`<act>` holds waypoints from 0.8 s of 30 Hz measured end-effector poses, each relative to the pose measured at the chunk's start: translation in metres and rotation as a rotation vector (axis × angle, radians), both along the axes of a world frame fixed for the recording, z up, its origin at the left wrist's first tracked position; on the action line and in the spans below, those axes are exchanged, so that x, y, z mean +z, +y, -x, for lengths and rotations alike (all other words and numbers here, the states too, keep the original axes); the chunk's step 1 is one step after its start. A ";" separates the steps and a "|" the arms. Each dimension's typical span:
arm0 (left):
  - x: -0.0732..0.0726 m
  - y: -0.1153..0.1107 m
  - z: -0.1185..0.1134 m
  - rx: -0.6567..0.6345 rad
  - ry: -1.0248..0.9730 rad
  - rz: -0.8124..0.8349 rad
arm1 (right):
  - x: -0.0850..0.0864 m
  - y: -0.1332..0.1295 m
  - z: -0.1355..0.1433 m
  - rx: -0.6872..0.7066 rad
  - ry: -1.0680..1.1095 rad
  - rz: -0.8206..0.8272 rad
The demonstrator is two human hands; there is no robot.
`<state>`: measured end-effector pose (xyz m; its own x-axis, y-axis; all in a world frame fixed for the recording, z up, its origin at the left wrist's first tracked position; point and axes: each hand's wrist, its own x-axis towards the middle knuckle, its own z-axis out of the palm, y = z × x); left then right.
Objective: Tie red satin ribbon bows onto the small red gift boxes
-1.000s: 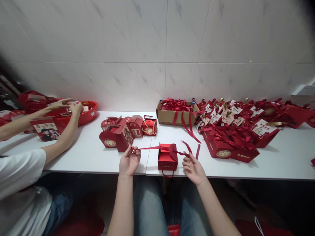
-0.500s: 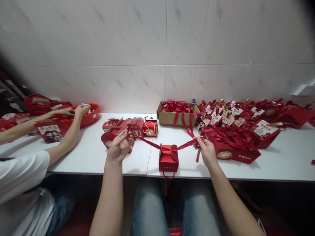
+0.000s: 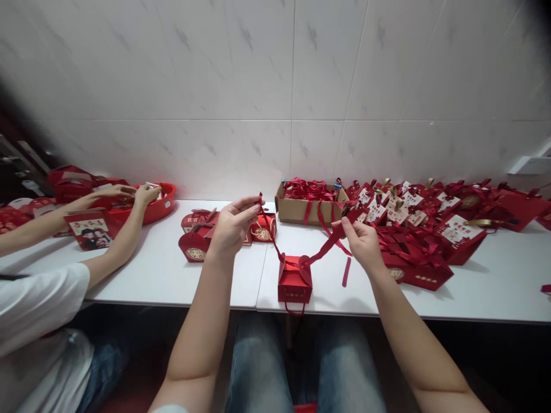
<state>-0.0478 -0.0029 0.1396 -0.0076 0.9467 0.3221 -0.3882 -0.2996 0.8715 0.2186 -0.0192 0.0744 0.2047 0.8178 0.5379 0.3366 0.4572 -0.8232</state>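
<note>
A small red gift box (image 3: 295, 284) stands at the table's front edge, its cord handle hanging over the edge. Through its top runs a dark red ribbon (image 3: 322, 250), with an end out to each side. My left hand (image 3: 235, 223) pinches the left end, raised up and left of the box. Over on the right, my right hand (image 3: 361, 241) grips the other end between thumb and fingers. The ribbon slopes down from both hands to the box top.
Behind the box is a cardboard box (image 3: 307, 211) of red ribbons. Finished-looking tagged red boxes (image 3: 413, 206) crowd the right. Several red boxes (image 3: 193, 246) stand left of centre. At far left, a co-worker's hands (image 3: 144, 196) reach into a red basin (image 3: 161, 212).
My left hand has moved right and up, toward the box, with its ribbon end. My right hand has shifted slightly up. The red box has stayed in place.
</note>
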 end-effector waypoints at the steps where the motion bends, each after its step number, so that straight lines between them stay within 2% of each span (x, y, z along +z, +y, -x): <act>1: 0.003 0.000 -0.003 0.001 0.006 -0.009 | 0.003 0.000 0.000 0.001 -0.022 0.003; 5: 0.014 0.000 -0.012 -0.010 0.056 -0.043 | 0.015 0.003 0.006 0.062 -0.008 -0.024; 8: 0.016 0.001 -0.018 -0.012 0.079 -0.054 | 0.025 0.009 0.015 0.140 0.080 -0.039; 13: 0.008 0.009 -0.027 -0.021 0.120 -0.099 | 0.041 0.019 0.037 0.498 0.355 0.075; 15: 0.005 0.013 -0.032 -0.022 0.133 -0.129 | 0.047 0.021 0.044 0.575 0.403 0.110; 19: 0.004 0.016 -0.043 -0.040 0.113 -0.153 | 0.051 0.024 0.056 0.548 0.441 0.114; 24: 0.006 0.018 -0.054 -0.052 0.112 -0.088 | 0.045 0.032 0.062 0.490 0.592 0.116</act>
<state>0.0061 0.0148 0.1455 0.0819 0.9130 0.3998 -0.3067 -0.3586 0.8817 0.1564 0.0124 0.1189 0.0314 0.9335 0.3573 -0.3923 0.3403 -0.8546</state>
